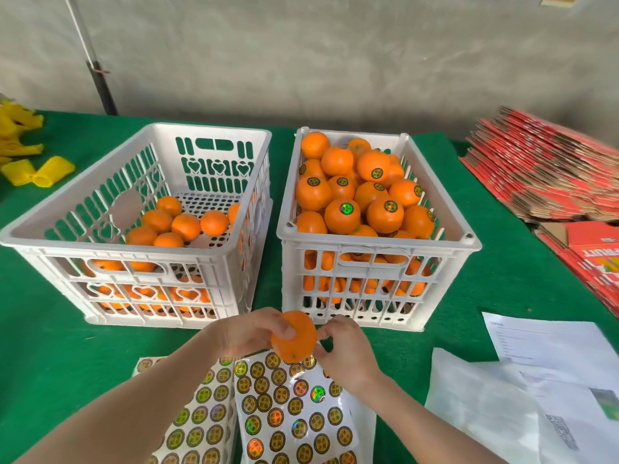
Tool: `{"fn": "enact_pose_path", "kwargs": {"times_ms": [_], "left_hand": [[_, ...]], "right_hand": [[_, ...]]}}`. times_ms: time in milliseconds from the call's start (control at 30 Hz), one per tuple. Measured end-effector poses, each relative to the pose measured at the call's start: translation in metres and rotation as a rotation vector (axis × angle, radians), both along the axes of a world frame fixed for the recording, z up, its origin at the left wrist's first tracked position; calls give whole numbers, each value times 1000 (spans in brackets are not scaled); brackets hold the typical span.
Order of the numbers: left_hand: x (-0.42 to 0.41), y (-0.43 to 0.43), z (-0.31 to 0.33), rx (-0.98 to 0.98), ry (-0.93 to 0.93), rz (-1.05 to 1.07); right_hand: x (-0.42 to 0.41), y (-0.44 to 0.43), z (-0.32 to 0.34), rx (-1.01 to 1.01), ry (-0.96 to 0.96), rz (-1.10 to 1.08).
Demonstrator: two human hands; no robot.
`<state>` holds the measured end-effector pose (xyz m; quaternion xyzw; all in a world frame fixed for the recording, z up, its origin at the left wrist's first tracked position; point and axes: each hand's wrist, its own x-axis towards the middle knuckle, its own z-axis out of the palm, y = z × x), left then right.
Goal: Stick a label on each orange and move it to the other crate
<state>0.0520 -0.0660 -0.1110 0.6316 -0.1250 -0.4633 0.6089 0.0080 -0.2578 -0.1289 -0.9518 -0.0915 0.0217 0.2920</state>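
Note:
My left hand (pixel 249 331) grips an orange (pixel 296 338) from its left side, low in front of the two crates. My right hand (pixel 346 346) touches the orange's right side with fingertips pinched; any label between them is hidden. Under both hands lie sheets of round holographic labels (pixel 284 406). The left white crate (pixel 110 249) holds several unlabelled oranges on its floor. The right white crate (pixel 378 242) is piled high with oranges, many bearing round labels on top.
Green cloth covers the table (pixel 502 262). Yellow foam sleeves (pixel 37 169) lie at the far left. Flattened red cartons (pixel 549 169) are stacked at the right. White papers and a plastic bag (pixel 522 390) lie at the front right. A dark pole (pixel 100 85) stands behind.

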Motion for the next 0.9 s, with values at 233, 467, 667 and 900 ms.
{"fn": "enact_pose_path", "kwargs": {"times_ms": [233,467,667,900], "left_hand": [[4,1,-4,-15,13,-39],[3,1,-3,23,10,-51],[2,5,-8,70,26,-51],[1,11,4,9,-91,107]], "right_hand": [[0,1,-3,103,83,-53],[-8,1,-8,255,-17,-127],[-8,-5,1,435,90,-254],[-3,-12,11,746,365,-399]]}}
